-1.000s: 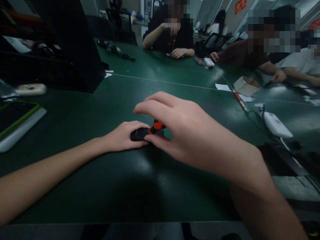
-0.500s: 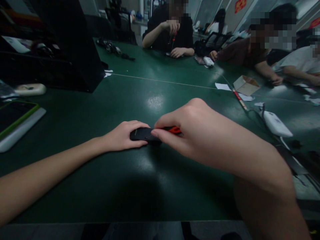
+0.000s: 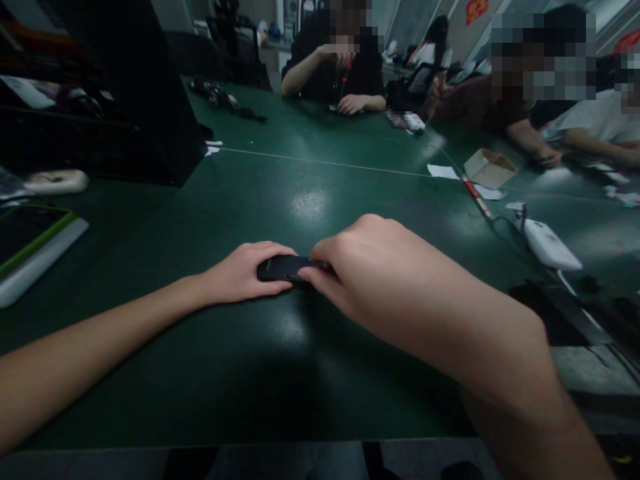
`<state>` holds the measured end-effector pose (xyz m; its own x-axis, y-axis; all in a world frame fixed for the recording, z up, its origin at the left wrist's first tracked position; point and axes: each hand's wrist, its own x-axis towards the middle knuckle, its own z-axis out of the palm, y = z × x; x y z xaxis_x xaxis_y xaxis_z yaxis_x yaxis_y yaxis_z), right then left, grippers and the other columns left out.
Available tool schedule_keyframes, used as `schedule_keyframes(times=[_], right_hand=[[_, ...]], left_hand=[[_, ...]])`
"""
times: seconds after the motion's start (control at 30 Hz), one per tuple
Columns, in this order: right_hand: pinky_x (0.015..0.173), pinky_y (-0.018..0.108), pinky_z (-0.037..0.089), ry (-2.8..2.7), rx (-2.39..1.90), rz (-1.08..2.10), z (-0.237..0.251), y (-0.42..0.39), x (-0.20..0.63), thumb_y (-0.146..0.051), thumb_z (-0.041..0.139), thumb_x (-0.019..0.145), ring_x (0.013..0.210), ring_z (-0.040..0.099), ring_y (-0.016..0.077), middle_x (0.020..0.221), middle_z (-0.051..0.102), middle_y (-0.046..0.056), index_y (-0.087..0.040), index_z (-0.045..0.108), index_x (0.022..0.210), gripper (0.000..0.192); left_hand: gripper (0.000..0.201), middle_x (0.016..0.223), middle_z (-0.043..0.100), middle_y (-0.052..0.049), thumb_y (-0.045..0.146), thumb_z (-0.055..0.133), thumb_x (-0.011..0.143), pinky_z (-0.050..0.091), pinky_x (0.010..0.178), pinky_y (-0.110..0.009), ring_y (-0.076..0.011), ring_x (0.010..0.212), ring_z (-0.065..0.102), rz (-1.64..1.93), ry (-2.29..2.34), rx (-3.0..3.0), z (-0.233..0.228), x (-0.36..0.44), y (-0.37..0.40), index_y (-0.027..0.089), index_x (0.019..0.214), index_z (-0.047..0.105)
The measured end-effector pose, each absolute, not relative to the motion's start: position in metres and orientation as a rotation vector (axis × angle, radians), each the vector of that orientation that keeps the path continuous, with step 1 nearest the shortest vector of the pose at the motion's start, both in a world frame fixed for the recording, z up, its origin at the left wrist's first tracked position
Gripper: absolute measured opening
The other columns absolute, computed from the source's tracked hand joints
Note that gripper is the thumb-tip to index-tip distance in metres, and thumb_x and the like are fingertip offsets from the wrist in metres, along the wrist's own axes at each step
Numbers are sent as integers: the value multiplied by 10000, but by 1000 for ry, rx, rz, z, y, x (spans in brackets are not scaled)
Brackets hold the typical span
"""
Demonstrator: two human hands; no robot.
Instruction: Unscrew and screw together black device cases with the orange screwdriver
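Note:
A flat black device [image 3: 280, 267], phone-like in shape, lies on the green table. My left hand [image 3: 255, 269] is closed around its left end, thumb on the near side and fingers along the far side. Over the device's right end, my right hand [image 3: 360, 260] is pinched with its wrist raised. Its thumb and forefinger grip a slim red-and-black tool, whose red part showed a moment ago and is now hidden behind the fingers. The tool's exact kind and where its tip touches cannot be made out.
A black stand [image 3: 165, 127] rises at left, near a green-edged tablet-like object [image 3: 35, 233]. To the right are a white power strip [image 3: 550, 245], an open cardboard box [image 3: 490, 168] and a red-and-white stick [image 3: 476, 195]. Several people sit around the table's far side.
My right hand has rolled and shifted slightly left and lower, covering the tool's red part. My left hand and the black device stay nearly where they were.

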<state>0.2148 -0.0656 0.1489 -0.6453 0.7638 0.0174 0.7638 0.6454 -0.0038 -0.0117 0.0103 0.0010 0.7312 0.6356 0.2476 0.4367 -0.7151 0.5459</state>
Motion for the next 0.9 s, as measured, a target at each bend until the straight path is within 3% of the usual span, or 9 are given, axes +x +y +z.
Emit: schedule_keyframes(times=[0.27,0.53,0.73,0.9], right_hand=[[572,296,290,-2868,-1287,-59,148,-67,214,-124,583,888,658,581,144,842,706,49,-188,735,880,165],[526,286,278,-2901,-1312,-132,141,-68,217,-235,579,947,558,552,155,664,675,36,-217,755,856,199],[501,284,250,-2952,-1232,-68,141,-68,215,-200,575,941,560,572,146,670,673,16,-228,743,857,190],[517,296,260,-3038,-1465,-51,152,-63,238,-221,628,889,535,553,131,689,700,22,-222,751,835,134]], left_hand=[[447,1144,727,-77,438,713,888,534,881,-341,-256,1020,692,596,818,2480,3,-12,9,185,1249,638],[413,1187,716,-110,324,698,888,545,952,-356,-260,1083,690,760,590,2552,4,-13,4,172,1266,628],[370,1106,737,-107,383,729,889,555,924,-393,-265,1032,698,786,596,2611,2,-11,4,169,1186,676],[375,1098,740,-105,393,740,867,563,920,-398,-262,1024,698,811,594,2598,2,-11,4,183,1174,692]])
